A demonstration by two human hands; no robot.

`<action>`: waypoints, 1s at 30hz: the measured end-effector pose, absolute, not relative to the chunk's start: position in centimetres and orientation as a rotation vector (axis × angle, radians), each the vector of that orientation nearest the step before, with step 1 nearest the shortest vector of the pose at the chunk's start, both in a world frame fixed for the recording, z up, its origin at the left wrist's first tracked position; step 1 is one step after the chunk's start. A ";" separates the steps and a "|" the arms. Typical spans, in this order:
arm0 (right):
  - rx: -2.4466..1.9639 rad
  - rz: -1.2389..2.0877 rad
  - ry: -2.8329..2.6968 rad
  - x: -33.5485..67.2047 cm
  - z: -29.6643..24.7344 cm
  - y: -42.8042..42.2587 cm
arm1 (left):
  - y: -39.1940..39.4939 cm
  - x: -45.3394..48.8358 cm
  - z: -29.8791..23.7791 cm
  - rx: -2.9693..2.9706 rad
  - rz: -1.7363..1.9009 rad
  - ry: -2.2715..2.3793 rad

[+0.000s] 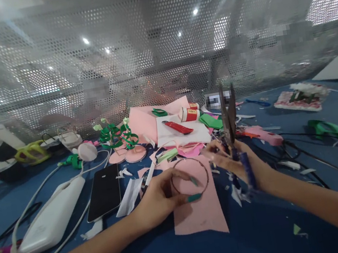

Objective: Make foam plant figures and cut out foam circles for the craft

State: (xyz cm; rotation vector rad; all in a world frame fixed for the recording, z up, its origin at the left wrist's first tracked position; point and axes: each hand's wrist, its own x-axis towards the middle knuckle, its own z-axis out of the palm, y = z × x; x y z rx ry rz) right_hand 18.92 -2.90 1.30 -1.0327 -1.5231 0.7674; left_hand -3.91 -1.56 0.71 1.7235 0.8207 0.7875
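My left hand (159,195) grips a pink sheet of paper (200,220) at its left edge, with thumb and index finger lying over its face. A thin dark circle (207,176) shows on the sheet around the fingertips; whether it is drawn or a separate ring I cannot tell. To the right, my right hand (243,163) is closed around scissors (228,116) with blue-purple handles. Their dark blades point up, slightly apart and blurred, clear of the sheet. Behind the sheet lie pink and green paper scraps (189,151).
At left are a white power bank (54,214) with cables and a black phone (104,193). Green paper plants on pink discs (136,153) stand behind. A red cutter (178,127) rests on white paper. A pink glue gun (264,135) and a flower card (300,100) are right.
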 end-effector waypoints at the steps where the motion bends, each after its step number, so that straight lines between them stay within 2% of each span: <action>1: -1.019 0.760 -1.540 18.8 1.1 -2.8 | -1.7 -3.9 0.8 1.697 0.776 0.786; 5: -1.110 0.852 -1.580 18.2 0.2 -2.8 | -2.0 -3.7 1.0 1.660 0.723 0.729; 12: -1.078 0.822 -1.496 16.2 -0.4 -2.7 | -1.7 -3.8 0.8 1.635 0.734 0.651; 20: -1.278 0.395 -1.337 19.1 1.0 -1.5 | -1.4 -3.7 0.8 1.634 0.716 0.711; 26: -1.063 0.868 -1.440 17.6 0.8 -2.2 | -1.5 -3.7 1.1 1.655 0.685 0.679; 30: -1.203 0.824 -1.430 16.8 0.4 -2.6 | -1.5 -4.0 1.0 1.672 0.690 0.693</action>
